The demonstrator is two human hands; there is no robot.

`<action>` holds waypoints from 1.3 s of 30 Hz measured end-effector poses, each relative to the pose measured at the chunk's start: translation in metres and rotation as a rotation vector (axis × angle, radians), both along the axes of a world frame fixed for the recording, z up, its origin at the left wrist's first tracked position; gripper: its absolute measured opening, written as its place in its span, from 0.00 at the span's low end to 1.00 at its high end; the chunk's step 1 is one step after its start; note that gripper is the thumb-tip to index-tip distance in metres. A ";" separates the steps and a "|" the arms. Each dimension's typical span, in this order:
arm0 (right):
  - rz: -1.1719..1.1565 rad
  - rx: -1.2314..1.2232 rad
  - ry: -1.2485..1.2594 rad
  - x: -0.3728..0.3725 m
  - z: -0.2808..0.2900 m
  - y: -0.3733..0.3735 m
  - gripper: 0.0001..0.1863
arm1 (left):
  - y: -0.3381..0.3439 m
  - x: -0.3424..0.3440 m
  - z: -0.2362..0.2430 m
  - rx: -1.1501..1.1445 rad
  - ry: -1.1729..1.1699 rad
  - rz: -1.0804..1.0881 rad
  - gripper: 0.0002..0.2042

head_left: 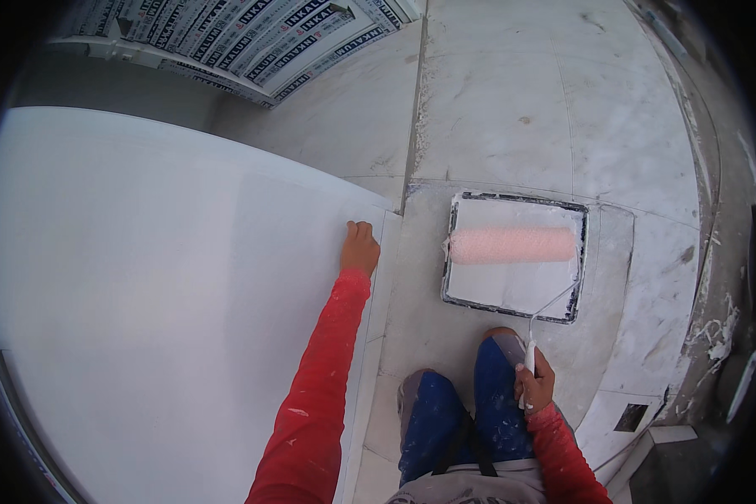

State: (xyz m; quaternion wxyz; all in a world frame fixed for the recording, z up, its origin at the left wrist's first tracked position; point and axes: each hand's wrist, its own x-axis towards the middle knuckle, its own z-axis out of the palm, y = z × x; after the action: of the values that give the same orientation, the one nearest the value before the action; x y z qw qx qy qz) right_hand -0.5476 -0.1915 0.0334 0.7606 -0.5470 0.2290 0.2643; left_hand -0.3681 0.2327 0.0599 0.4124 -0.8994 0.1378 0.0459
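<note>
My right hand (536,380) is wrapped round the white handle of a paint roller (512,245), with its pale pink sleeve lying across the paint tray (516,198). White paint fills the tray, and its dark rim is smeared with it. At the left, my left hand (360,248) rests against the broad white surface (176,269) near its right edge. Its fingers are curled in; whether anything is between them is hidden. Both my arms wear red sleeves, spotted with paint.
Pale, stained floor tiles (496,92) surround the tray. My blue-trousered legs (435,412) are just below it. Frames in printed protective film (260,42) stand at the far left. A dark rectangular opening (631,417) is at the lower right, and debris lines the right edge.
</note>
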 end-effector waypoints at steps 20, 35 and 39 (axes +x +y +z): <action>0.053 -0.009 0.043 0.019 0.008 -0.002 0.30 | 0.015 0.015 -0.028 0.382 0.200 -0.113 0.09; 0.916 -0.370 -0.312 0.201 0.014 0.025 0.24 | -0.114 -0.448 -0.055 -0.715 0.300 1.662 0.16; 1.174 -0.368 -0.175 0.282 0.004 0.097 0.22 | -0.138 -0.591 -0.026 -0.620 0.606 1.797 0.20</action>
State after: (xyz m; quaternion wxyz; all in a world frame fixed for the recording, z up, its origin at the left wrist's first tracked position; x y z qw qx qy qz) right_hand -0.2654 -0.0946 0.0377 0.3976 -0.7234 -0.1315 0.5490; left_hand -0.9587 0.0946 0.0339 -0.0813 -0.6879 -0.4886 0.5305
